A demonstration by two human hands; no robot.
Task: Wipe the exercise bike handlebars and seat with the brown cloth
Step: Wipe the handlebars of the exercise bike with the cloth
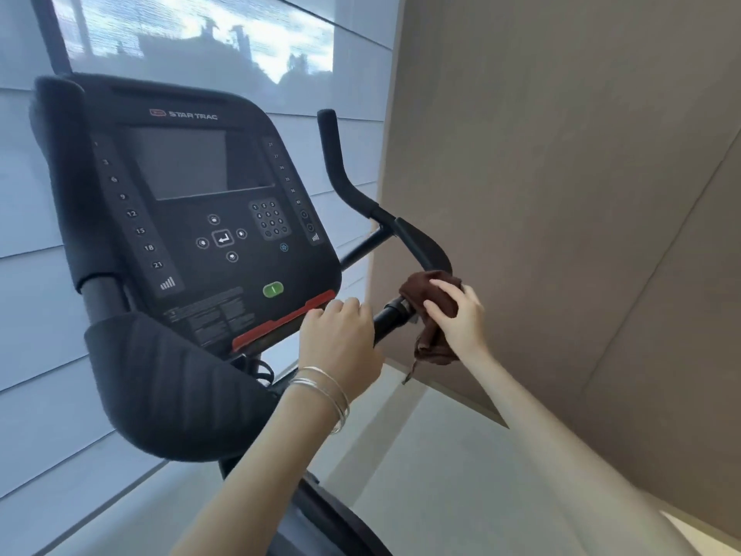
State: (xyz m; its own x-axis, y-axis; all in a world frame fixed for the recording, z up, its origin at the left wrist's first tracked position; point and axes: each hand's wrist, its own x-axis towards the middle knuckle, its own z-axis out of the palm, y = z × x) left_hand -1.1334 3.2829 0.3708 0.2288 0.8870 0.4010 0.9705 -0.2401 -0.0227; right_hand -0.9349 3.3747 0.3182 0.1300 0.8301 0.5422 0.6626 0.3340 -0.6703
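The exercise bike's black right handlebar [353, 194] curves up from a lower grip section [391, 317]. My right hand [461, 315] grips the bunched brown cloth [431, 343] around that lower part of the bar, and a loose end of the cloth hangs below. My left hand [341, 335], with silver bangles on the wrist, curls around the same bar just left of the cloth. The padded left handlebar [160, 383] fills the lower left. The seat is out of view.
The black console [192, 202] with its dark screen, keypad and green button stands right behind my left hand. A beige wall [561, 194] is close on the right; a window with a grey blind is behind the bike.
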